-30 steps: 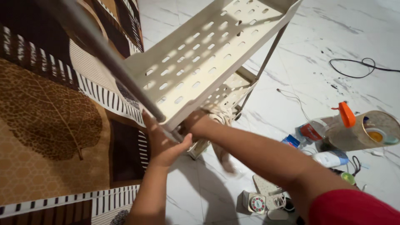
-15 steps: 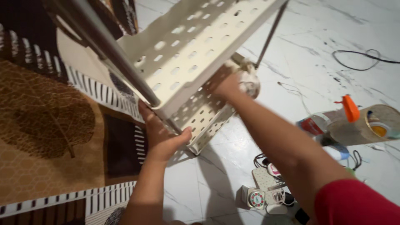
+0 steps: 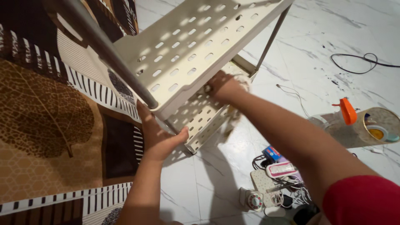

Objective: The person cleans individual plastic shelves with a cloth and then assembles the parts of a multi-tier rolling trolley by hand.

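Since the earlier frames, the right hand [image 3: 225, 87] has moved from the corner near the left hand to a place deeper between the two shelves, and the rack now fills more of the upper view. The left hand [image 3: 160, 135] has stayed at the same corner.

The cream plastic rack [image 3: 196, 46] is tilted above the white marble floor [image 3: 316, 37], with its upper shelf toward the camera and its lower shelf [image 3: 200, 121] underneath. The left hand is open, not clenched: the palm supports the corner of the lower shelf from below, the fingers reach up beside the grey metal pole [image 3: 104, 46], and the thumb presses on the shelf edge. The right hand rests on the perforated surface of the lower shelf, under the upper shelf; it is blurred, so I cannot tell if its grip is closed on something or only pressing. A second thin pole [image 3: 271, 37] stands at the far corner.

On the left lies a brown carpet with a leaf pattern [image 3: 46, 121]. On the floor at the right are a clear container with an orange cap [image 3: 358, 125], a black cable [image 3: 358, 62], and a small heap of chargers and cords [image 3: 275, 179].
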